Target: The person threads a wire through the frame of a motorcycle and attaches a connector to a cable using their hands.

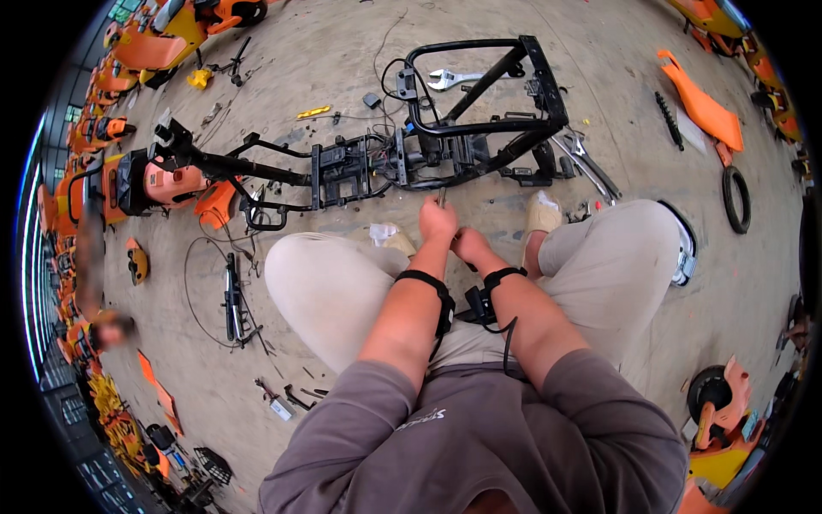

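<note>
The person sits on the concrete floor (342,51) with knees spread, both hands brought close together between them. The left hand (437,220) is closed around a thin, dark metal tool (442,198) whose tip sticks up out of the fist toward the frame ahead. The right hand (469,244) sits just beside it, fingers curled inward, though I cannot tell whether it grips anything. Both wrists wear black straps. The tool looks slim and straight, only its short upper end showing above the knuckles. Just beyond the hands lies a stripped black vehicle frame (428,137), stretched across the floor on its side, made of bent tubing with a rectangular loop at the right end, wiring trailing off it. A silver wrench (449,79) lies on the floor inside that loop. More chromed tools (591,163) rest near the frame's right end. An orange body panel (702,107) and a black tyre (736,199) lie well apart to the right. Orange parts crowd the left edge, and a small black crate (212,465) stands at lower left, its contents too small to make out.
</note>
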The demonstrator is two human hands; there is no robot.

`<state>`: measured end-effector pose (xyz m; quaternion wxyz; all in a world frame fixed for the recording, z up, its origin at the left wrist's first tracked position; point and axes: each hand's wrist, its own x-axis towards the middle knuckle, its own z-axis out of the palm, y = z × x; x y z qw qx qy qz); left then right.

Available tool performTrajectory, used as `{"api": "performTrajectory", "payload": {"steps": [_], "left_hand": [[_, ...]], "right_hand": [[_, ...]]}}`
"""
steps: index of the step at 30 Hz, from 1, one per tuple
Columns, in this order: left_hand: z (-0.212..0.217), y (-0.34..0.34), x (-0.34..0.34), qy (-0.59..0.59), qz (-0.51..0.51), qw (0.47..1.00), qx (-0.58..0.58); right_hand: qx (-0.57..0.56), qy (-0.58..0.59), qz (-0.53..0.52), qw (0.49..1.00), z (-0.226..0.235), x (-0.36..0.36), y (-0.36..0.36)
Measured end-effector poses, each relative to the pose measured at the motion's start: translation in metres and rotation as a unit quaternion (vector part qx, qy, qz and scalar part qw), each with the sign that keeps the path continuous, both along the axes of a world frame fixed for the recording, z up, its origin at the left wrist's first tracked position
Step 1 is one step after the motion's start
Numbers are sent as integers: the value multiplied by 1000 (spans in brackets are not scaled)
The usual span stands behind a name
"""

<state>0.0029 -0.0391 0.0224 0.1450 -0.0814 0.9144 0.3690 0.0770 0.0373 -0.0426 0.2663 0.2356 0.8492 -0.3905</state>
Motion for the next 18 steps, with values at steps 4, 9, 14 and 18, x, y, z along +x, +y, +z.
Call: {"api": "performTrajectory", "payload": {"steps": [4,9,14,18], "left_hand": [[-9,-8,1,1,35,999,-6],[-11,-10,6,26,-16,999,-24],[3,7,16,67,-100,993,-10],[3,13,16,72,-124,990,-7]], "right_hand": [[29,-1,-5,1000,-5,0,-3],[-34,22,7,999,-13,3,-8],[1,75,45,996,-30,7,-4],[1,32,-32,999,-43,0,-15]]}}
